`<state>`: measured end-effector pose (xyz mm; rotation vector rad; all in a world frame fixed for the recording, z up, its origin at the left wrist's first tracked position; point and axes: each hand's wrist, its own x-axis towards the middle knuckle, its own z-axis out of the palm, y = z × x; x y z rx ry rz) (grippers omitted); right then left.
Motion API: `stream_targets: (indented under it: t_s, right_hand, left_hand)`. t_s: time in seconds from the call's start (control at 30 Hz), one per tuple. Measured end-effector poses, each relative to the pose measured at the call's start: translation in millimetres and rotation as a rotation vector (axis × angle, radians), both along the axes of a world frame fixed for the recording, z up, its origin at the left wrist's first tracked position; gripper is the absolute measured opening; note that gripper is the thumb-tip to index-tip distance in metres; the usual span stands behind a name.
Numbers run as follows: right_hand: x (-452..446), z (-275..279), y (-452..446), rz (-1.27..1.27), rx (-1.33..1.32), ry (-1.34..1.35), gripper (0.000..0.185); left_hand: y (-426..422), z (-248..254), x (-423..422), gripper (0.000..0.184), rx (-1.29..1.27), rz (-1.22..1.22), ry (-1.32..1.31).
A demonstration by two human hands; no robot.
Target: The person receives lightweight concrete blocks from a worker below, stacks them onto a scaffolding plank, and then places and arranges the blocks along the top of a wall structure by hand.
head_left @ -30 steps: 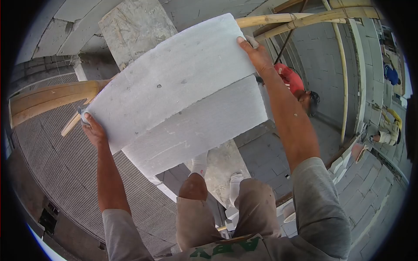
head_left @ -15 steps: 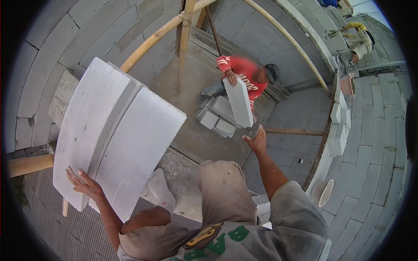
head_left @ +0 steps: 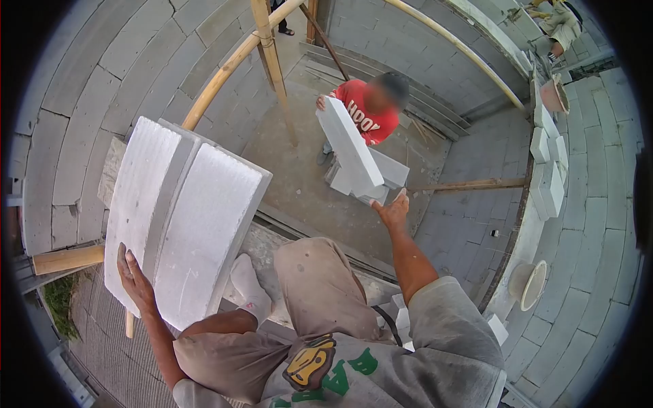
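I can see two large, chalky-white rectangular blocks side by side; another long white block slants, well apart.

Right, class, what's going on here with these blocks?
The camera wearer's left grip lies open on a pale block, with another pale block close beside it. A co-worker in red holds up a separate block; the wearer's right grip, open, is at its near end, though contact is unclear.

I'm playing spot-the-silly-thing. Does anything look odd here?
Yes: near the big white blocks, one foot wears a white sock, with no shoe showing. That seems odd around building blocks.
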<state>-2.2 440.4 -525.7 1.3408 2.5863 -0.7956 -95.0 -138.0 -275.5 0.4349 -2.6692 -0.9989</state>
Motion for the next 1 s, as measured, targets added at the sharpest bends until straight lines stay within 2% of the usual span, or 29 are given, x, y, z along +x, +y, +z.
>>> stream_targets:
  t_s: [0.1,0.27,0.37,0.47,0.57,0.63,0.73,0.8,0.87,1.0]
  right_hand:
    - [0.0,-12.9,-25.1,-0.047,-0.009,0.038,0.127]
    - [-13.9,-33.1,-56.8,-0.016,0.103,0.187,0.133]
    - [-54.6,-11.2,-67.8,-0.062,-0.003,0.120,0.137]
    - [-98.1,9.4,-88.1,0.028,0.013,0.042,0.136]
    - [-133.4,28.9,-115.8,0.080,0.155,0.044,0.129]
    - [-149.9,23.3,-118.7,0.052,0.214,0.023,0.119]
    - [-164.2,41.6,-118.8,0.028,0.207,0.086,0.102]
    - [-160.4,68.3,-113.3,0.060,0.138,0.095,0.085]
    - [-151.2,61.2,-99.7,0.195,0.214,0.174,0.074]
    - [-146.7,104.9,-89.6,0.251,0.156,0.123,0.070]
  left_hand:
    - [-1.1,6.2,10.0,0.063,-0.105,-0.016,-0.058]
    - [-20.6,15.6,11.3,0.061,-0.104,-0.048,-0.044]
    - [-19.6,31.2,8.8,0.059,-0.154,-0.076,-0.055]
    - [-11.1,35.1,11.4,0.059,-0.145,-0.080,-0.033]
    - [-10.3,25.6,21.3,0.059,-0.049,-0.062,-0.056]
    - [-11.7,21.3,27.1,0.057,0.031,-0.043,-0.078]
    - [-17.8,15.3,34.0,0.048,0.164,0.003,-0.056]
    - [-23.6,13.8,38.7,0.044,0.087,0.024,-0.068]
    - [-24.2,18.6,38.5,0.047,0.100,0.028,-0.068]
    - [-23.9,32.5,30.5,0.052,0.159,-0.041,-0.045]
